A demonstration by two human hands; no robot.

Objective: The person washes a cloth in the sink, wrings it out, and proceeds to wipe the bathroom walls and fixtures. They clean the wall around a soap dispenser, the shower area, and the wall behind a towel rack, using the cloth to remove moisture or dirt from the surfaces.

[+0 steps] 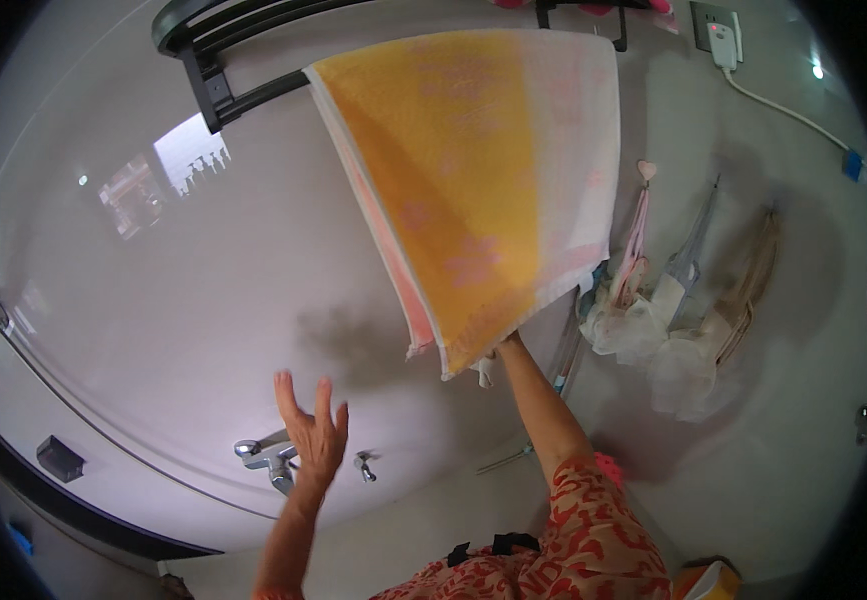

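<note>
A yellow and white towel (478, 172) with pink patterns hangs over the lower bar of a black metal towel rack (272, 90). Its lower edge is pulled towards the right, and a pink-orange layer shows along its left side. My right hand (507, 345) is mostly hidden behind the towel's lower edge; whether its fingers grip the cloth cannot be seen. My left hand (317, 435) is raised with fingers apart, holding nothing, to the left of the towel. Behind that hand, a chrome mixer faucet (276, 459) is mounted on the wall.
Several mesh bath puffs or nets (692, 360) hang from wall hooks on the right. A small chrome valve (365, 466) sits beside the faucet. Top right, a white plug (722, 45) with a cord is in a wall outlet. A dark box (60, 459) is mounted lower left.
</note>
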